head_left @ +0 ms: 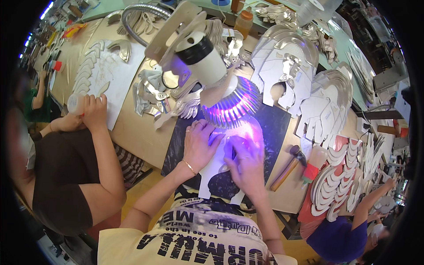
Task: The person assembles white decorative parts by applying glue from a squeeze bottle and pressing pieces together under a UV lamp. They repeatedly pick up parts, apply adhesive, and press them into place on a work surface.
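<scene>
A pale, U-shaped shoe upper piece (206, 180) lies on a dark marbled board (277, 126), its two legs pointing toward me. Fingers bent, my left hand (198, 145) grips its left side, thumb reaching toward the middle. My right hand (248, 163) is on the right side, fingers curled in and pinching at the piece; the fingertips are partly hidden. Just above both hands hangs a lamp (232, 104) with a finned metal head, which throws violet light over the piece and my fingers.
To the right of the board lie a hammer (289, 168) and a red-capped bottle (315, 163). Stacks of upper pieces (324, 110) and a red sheet with curved strips (335, 176) lie beyond. At left, a co-worker's hands (93, 112) hold a white bottle (76, 104).
</scene>
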A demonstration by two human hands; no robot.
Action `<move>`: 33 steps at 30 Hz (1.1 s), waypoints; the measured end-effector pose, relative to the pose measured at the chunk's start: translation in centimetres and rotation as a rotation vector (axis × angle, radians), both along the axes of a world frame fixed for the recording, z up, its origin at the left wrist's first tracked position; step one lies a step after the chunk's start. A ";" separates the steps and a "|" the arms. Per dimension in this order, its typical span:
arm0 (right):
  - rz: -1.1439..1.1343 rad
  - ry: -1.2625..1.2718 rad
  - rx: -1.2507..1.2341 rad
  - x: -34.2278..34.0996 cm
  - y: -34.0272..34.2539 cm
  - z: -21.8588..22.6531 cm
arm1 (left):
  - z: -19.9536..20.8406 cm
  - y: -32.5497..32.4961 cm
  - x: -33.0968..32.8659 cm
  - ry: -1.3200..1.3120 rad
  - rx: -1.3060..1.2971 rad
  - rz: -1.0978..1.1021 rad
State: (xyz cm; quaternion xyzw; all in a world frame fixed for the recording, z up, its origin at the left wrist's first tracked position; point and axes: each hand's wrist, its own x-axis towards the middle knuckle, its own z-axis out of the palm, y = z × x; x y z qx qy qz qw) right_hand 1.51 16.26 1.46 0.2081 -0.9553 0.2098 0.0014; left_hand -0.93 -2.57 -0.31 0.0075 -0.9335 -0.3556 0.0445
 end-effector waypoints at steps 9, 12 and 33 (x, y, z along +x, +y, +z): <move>-0.475 -0.347 -0.981 -2.2 2.0 0.6 | 1.8 0.0 -0.8 -0.241 0.918 -0.071; -0.419 -0.315 -1.001 -3.5 2.3 1.8 | 2.3 -0.4 -1.9 -0.183 1.055 -0.111; -0.343 -0.850 -1.801 -7.1 -0.2 0.5 | -2.0 1.0 -5.6 -0.552 1.912 0.050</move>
